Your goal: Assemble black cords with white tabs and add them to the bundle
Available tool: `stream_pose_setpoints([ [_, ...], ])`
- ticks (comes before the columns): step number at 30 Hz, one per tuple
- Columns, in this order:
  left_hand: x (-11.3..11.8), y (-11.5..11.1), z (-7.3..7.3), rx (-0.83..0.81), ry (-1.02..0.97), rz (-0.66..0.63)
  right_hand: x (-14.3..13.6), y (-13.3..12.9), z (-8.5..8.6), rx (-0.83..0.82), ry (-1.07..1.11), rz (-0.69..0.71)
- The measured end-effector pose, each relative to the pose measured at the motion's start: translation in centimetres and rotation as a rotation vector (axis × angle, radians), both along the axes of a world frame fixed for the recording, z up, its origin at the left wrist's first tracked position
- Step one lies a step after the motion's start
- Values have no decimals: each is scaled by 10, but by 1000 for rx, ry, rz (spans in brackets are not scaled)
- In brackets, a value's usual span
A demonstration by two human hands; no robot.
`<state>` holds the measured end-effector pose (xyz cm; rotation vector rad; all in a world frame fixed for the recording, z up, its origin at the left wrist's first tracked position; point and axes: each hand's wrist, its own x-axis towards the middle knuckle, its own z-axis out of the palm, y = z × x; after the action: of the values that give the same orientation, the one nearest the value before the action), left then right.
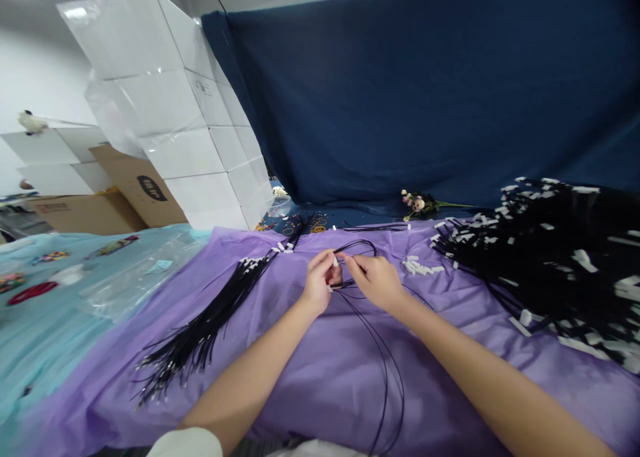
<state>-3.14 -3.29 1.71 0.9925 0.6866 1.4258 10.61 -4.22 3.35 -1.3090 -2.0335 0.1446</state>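
Observation:
My left hand [320, 280] is closed around several thin black cords [384, 350], with a small white tag at its fingertips. My right hand [376, 280] pinches beside it, its fingertips close to the same tag; what exactly they grip is hard to make out. The cords loop above and between both hands, and their long ends hang down over the purple cloth [320, 384]. To the left lies a bundle of black cords [220, 314] with white tags at its upper end. Loose white tags [420, 266] sit just right of my right hand.
A big heap of black cords with white tags [540, 264] covers the right side. Stacked white boxes [190, 150] rise at the back left, beside an open brown carton [140, 184]. Behind hangs a dark blue cloth [425, 97], with artificial flowers [415, 202] at its foot.

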Motion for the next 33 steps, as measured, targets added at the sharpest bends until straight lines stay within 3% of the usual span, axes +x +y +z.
stream_pose_setpoints([
  [6, 1, -1, 0, 11, -9, 10, -1, 2, -2, -45, 77, 26],
  [20, 2, -7, -4, 155, 117, 189, -12, 10, -9, -363, 725, 349],
  [33, 1, -4, -11, 254, 191, 189, -17, 9, -11, -495, 872, 380],
])
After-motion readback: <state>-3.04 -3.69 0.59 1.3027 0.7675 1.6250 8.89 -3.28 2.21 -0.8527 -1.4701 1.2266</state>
